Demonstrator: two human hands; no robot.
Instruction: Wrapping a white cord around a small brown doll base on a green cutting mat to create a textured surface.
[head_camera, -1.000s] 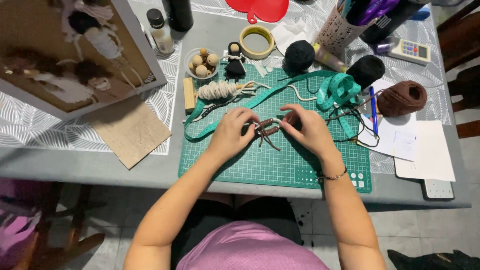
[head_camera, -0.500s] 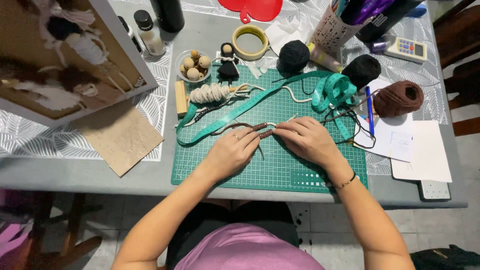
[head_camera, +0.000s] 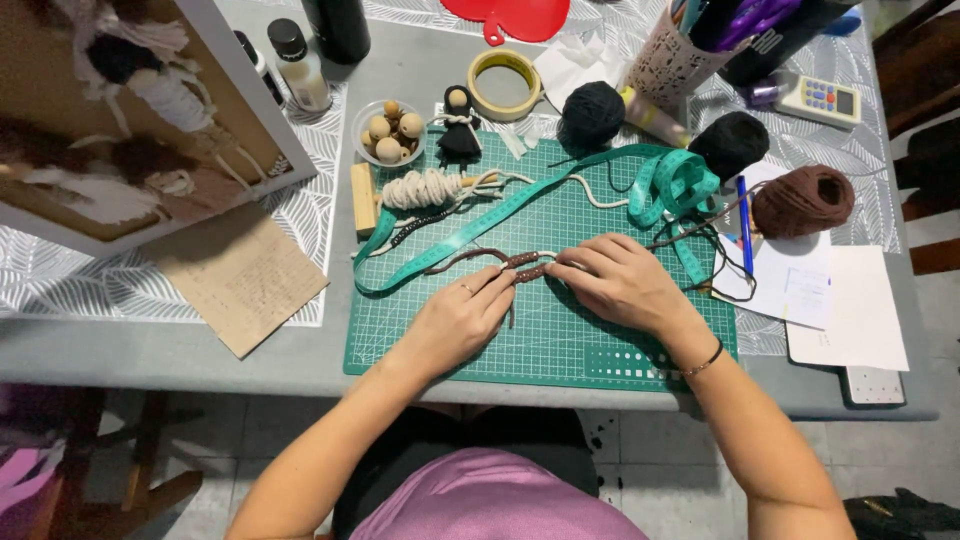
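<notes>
Head camera shows the left hand (head_camera: 462, 318) and right hand (head_camera: 622, 285) both pinching a knotted brown cord (head_camera: 524, 266) on the green cutting mat (head_camera: 560, 350). Pulling each end evenly should keep knots snug.

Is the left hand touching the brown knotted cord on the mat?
Touching. Head view: left hand fingertips press the brown knotted cord against the green cutting mat.

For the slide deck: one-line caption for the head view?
Both hands, left hand and right hand, pinch a knotted brown cord on a green cutting mat.
</notes>
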